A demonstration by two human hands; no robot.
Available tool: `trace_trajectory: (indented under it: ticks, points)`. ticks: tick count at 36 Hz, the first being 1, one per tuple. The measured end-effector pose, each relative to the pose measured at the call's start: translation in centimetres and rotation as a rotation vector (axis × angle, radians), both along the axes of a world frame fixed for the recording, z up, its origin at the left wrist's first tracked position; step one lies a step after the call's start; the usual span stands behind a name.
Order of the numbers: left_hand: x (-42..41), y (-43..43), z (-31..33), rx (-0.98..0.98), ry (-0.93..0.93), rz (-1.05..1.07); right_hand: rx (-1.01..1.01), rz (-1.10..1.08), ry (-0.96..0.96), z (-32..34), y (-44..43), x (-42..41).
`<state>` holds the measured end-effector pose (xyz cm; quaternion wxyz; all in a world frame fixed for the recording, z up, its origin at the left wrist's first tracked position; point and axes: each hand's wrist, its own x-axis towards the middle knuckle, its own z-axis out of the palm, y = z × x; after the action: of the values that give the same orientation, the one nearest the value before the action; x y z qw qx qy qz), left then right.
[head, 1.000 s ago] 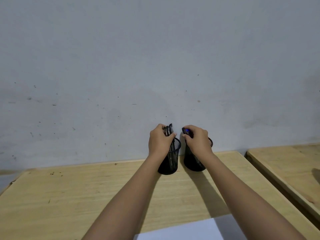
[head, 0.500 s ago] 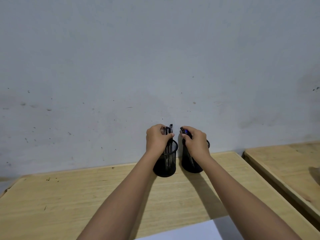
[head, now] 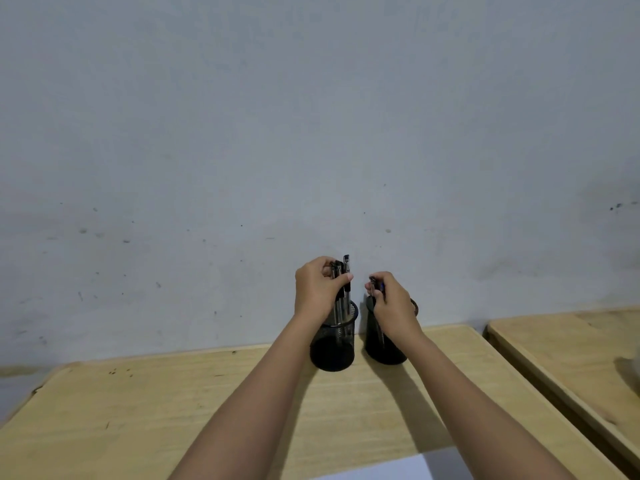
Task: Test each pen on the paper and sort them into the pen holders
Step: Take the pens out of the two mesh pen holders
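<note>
Head view of the sorting station. Two black mesh holders stand side by side, just apart, at the far edge of the table point(head: 138, 410), close against the wall point(head: 311, 133).

The left hand point(head: 318, 289) is curled round the left pens point(head: 341, 282), a bundle of dark-capped pens standing upright in the left holder point(head: 334, 348). The thumb crosses the front of the barrels, and the caps rise above the fist.

The right hand point(head: 393, 306) pinches the tops of the right pens point(head: 375, 289), where a blue tip shows. They hang over the right holder point(head: 381, 344), which the hand and wrist largely cover. How many pens sit in that pinch cannot be told.

A corner of the paper point(head: 398, 471) shows at the bottom edge, white and unmarked where visible. Most of the sheet lies outside the frame.

Stage of task, as a judgement: every pen in view stands in one holder or the other, both bundles are grasped, and no pen is at the paper. This fits either end of the job. The pens may be being gathered for testing, or they may already be sorted and only being settled. The clean paper corner favours the first reading. On that reading, testing each pen and sorting it into a holder are both left to do.
</note>
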<state>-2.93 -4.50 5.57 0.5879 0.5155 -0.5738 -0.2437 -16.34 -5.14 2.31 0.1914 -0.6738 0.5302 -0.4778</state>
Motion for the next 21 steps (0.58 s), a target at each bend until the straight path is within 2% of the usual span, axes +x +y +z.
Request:
trace_trajectory:
  ticks: [16,21]
  points:
    - [0.3,-0.6,-0.7,0.003,-0.008,-0.06,-0.155,0.016,0.282,-1.0,-0.3,0.5]
    - [0.4,-0.7,-0.9,0.0,-0.002,-0.062,-0.179,-0.001,0.275,-1.3,-0.5,0.5]
